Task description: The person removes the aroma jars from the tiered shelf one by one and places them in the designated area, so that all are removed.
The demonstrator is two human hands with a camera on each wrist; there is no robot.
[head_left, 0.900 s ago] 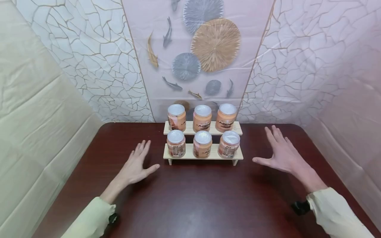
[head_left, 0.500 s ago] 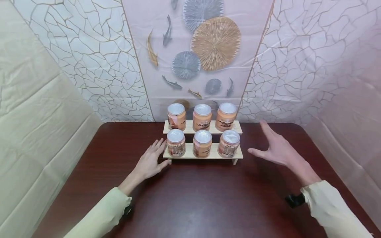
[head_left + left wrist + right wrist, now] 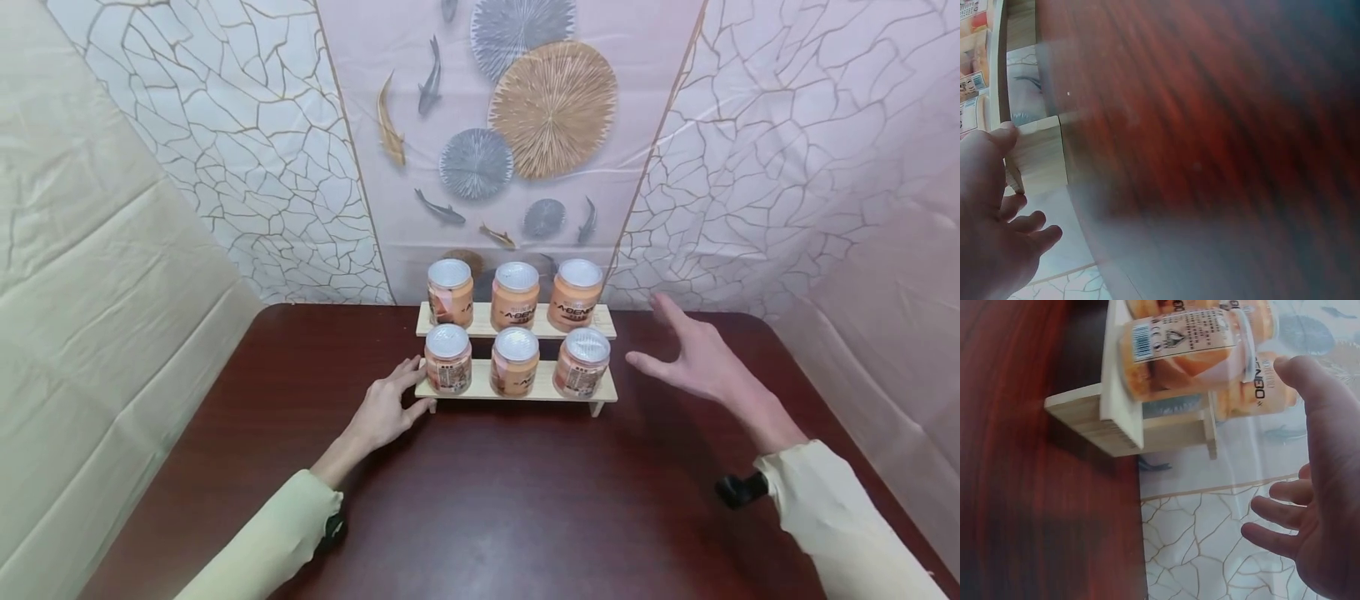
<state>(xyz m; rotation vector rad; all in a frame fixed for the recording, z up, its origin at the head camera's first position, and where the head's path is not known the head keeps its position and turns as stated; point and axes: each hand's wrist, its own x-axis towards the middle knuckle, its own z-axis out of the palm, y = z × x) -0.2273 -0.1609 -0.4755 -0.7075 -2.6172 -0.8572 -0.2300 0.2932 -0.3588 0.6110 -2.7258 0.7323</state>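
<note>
Wooden rack (image 3: 480, 388), two stepped boards, stands mid-span along the back edge of the surface (image 3: 525, 508), well in from both back corners. Carries six orange jars with silvery lids, all upright: three on the upper board (image 3: 482, 323), three on the lower. Left hand (image 3: 381, 412) is at the left end of the lower board; grip is narrow, thumb at the front edge, fingers bent round the end, holding the rack just beside the lower left jar (image 3: 448, 367). Right hand (image 3: 697, 358) sits off the rack's right end, toward the back right corner: grip wide, thumb spread from fingers, nothing in it. Nearest thing to it is the lower right jar (image 3: 581, 371), apart from it; right wrist view shows that jar's barcode. Patterned backdrop (image 3: 300, 167) behind the back edge, pale sleeves (image 3: 832, 508) on both arms.
</note>
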